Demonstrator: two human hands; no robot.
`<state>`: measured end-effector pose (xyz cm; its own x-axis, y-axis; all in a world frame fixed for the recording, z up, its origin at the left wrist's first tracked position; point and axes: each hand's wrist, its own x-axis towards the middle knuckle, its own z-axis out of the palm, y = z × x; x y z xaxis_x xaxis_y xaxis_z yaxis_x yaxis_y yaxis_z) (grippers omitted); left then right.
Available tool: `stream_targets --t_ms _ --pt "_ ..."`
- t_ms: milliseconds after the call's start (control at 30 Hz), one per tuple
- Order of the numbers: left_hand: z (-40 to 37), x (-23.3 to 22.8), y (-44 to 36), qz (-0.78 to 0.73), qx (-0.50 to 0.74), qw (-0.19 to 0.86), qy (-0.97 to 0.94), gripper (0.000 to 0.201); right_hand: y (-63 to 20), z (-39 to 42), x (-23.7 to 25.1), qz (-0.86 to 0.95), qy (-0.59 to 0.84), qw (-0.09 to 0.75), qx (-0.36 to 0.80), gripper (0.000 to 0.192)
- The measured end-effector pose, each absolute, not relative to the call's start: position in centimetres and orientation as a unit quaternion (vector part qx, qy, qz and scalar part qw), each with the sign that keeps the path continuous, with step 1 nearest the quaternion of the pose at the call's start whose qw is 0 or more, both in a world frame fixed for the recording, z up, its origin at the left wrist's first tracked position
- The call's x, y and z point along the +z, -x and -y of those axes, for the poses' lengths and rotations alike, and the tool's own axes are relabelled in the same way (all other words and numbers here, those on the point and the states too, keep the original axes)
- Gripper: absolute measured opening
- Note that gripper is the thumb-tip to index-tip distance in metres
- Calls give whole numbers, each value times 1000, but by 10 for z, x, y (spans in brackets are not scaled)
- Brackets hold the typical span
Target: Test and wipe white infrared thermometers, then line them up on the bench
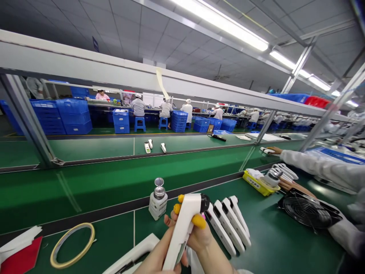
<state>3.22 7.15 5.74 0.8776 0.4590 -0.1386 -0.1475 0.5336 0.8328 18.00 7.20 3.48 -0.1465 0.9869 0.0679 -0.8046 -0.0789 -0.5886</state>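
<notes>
A white handheld thermometer gun (182,228) with a black tip stands tilted in front of me, both hands around it. My left hand (159,253) is closed about its lower body. My right hand (199,238) grips it from the right, near the head. Yellow finger cots cover several fingertips beside the head; which hand the two on the left belong to I cannot tell. To the right lies a row of similar white thermometer guns (228,226). Another white housing (134,255) rests at lower left. Behind my hands is a white dispenser bottle (157,203) with its metal lid raised.
A tape roll (72,245) and a red sheet (24,257) lie on the left. Beyond runs a green conveyor belt (114,173). At right are a yellow tray (261,184), a black fan (308,211) and a co-worker's sleeves (322,163). A metal post (28,121) stands left.
</notes>
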Motion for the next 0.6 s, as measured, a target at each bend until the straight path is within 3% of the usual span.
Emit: stream_targets --t_ms 167,367,600 --pt "-70 67 -32 -210 156 850 -456 89 -178 -76 33 264 164 639 704 38" --pt "-58 64 -31 -274 201 785 -518 34 -191 -64 43 319 273 661 621 39" --pt "-61 65 -21 -296 239 784 -491 42 -238 4 -24 382 591 616 354 38"
